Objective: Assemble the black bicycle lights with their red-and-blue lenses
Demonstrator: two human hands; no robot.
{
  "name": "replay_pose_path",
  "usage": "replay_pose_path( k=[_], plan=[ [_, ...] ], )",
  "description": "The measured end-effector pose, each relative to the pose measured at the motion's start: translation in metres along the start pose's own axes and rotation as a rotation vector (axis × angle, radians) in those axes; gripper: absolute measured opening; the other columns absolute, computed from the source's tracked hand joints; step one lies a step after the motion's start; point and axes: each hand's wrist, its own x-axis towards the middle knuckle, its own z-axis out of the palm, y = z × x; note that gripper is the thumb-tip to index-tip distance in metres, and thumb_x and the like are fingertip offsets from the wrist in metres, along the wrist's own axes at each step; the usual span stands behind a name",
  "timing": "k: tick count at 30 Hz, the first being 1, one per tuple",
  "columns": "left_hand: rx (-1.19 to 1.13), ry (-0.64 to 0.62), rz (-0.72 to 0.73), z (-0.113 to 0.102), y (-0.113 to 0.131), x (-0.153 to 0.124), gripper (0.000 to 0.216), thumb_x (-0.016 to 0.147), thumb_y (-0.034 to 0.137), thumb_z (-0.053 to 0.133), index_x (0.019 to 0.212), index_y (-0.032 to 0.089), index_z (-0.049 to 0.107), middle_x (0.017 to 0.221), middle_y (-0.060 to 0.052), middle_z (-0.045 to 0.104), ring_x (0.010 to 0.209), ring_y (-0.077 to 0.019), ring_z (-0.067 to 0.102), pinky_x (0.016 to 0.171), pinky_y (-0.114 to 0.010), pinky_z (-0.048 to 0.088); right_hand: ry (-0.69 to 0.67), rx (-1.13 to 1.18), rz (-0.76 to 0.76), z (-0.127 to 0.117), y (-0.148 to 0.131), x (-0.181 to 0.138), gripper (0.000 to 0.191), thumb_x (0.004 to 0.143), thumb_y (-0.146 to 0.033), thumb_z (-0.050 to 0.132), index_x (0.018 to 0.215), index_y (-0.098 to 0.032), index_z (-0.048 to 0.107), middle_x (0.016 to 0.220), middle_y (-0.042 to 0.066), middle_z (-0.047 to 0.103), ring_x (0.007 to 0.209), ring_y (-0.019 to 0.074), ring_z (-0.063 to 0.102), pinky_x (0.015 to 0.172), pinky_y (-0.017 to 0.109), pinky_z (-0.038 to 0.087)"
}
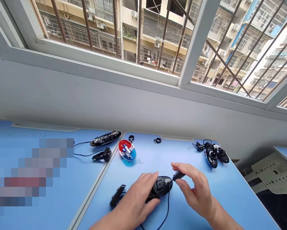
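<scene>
My left hand point(139, 198) is closed around a black oval plastic housing point(160, 186), pressing it against the blue table. Its upward face shows slots and a square recess. Between the thumb and fingers of my right hand point(196, 188) is a short black-handled screwdriver point(178, 175), its tip at the housing's right end. A thin black cable point(167, 207) loops from that end towards the table's front. Left of my left hand lies a black clamp-like part point(117, 195), partly covered by the hand.
A red and blue oval tray point(135, 154) holds batteries. Small black rings point(157, 140) lie near the back edge. Black cabled units point(212, 155) rest at the back right; another glossy oval unit point(106, 138) and a black bracket point(102, 155) lie left of the table seam point(95, 182).
</scene>
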Motion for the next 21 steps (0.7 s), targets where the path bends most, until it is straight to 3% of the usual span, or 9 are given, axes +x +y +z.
replay_pose_path(
  k=[3, 6, 10, 15, 21],
  plan=[
    [-0.018, -0.002, -0.015, -0.001, 0.003, 0.001, 0.061, 0.074, 0.005, 0.059, 0.130, 0.025, 0.046, 0.116, -0.006, 0.061, 0.104, -0.0269, 0.055, 0.091, -0.040, 0.047, -0.125, 0.029, -0.019, -0.013, -0.004, 0.005, 0.046, 0.092, -0.002, 0.045, 0.135, -0.019, 0.047, 0.122, 0.016, 0.066, 0.116, 0.0264, 0.062, 0.089, 0.047, 0.058],
    [-0.035, -0.010, -0.060, -0.003, 0.008, 0.002, 0.057, 0.074, 0.006, 0.060, 0.126, 0.024, 0.049, 0.114, -0.006, 0.061, 0.104, -0.0268, 0.054, 0.091, -0.040, 0.047, -0.184, 0.070, 0.041, -0.025, -0.004, 0.004, 0.049, 0.089, 0.003, 0.045, 0.133, -0.019, 0.049, 0.120, 0.014, 0.067, 0.112, 0.0230, 0.064, 0.090, 0.041, 0.057],
    [-0.049, -0.012, -0.095, -0.007, 0.014, 0.003, 0.055, 0.075, 0.007, 0.059, 0.126, 0.024, 0.050, 0.115, -0.006, 0.061, 0.105, -0.0266, 0.054, 0.092, -0.040, 0.046, -0.131, 0.078, 0.099, -0.028, 0.001, -0.002, 0.043, 0.089, 0.001, 0.051, 0.125, -0.022, 0.051, 0.101, 0.009, 0.071, 0.093, 0.0191, 0.069, 0.077, 0.033, 0.060],
    [-0.033, -0.050, -0.076, -0.006, 0.009, 0.003, 0.054, 0.076, 0.010, 0.059, 0.127, 0.024, 0.048, 0.117, -0.007, 0.060, 0.106, -0.0275, 0.053, 0.092, -0.041, 0.046, -0.019, -0.011, 0.148, -0.015, 0.004, -0.005, 0.028, 0.089, -0.008, 0.058, 0.112, -0.023, 0.055, 0.086, 0.005, 0.068, 0.074, 0.0181, 0.065, 0.062, 0.031, 0.057],
    [-0.013, -0.060, -0.081, -0.006, 0.009, 0.004, 0.055, 0.075, 0.009, 0.059, 0.128, 0.023, 0.047, 0.118, -0.008, 0.060, 0.107, -0.0278, 0.053, 0.093, -0.041, 0.045, 0.023, -0.079, 0.061, -0.007, 0.005, -0.004, 0.042, 0.090, -0.003, 0.054, 0.126, -0.025, 0.053, 0.089, 0.005, 0.068, 0.075, 0.0172, 0.063, 0.063, 0.031, 0.057]
  ],
)
